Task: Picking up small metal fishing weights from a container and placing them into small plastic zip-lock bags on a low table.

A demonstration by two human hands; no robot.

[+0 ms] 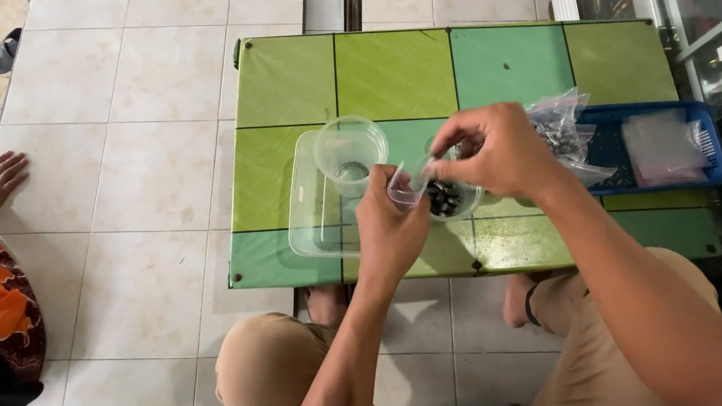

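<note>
Left hand (389,227) and right hand (496,151) meet over green table (398,71), both pinched on small clear bag (407,188) (contents too small for us to tell). Clear cup (350,152) at 10 o'clock from bag, standing in clear tray (310,216). Dark small parts (444,199) half hidden under our fingers. Blue basket (713,167) at 3 o'clock, partly behind crumpled plastic bags (561,125).

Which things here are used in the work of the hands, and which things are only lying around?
In use: left hand, right hand, small clear bag, cup of dark bits.
Lying about: empty cup, clear tub, blue tray, sandal.
</note>
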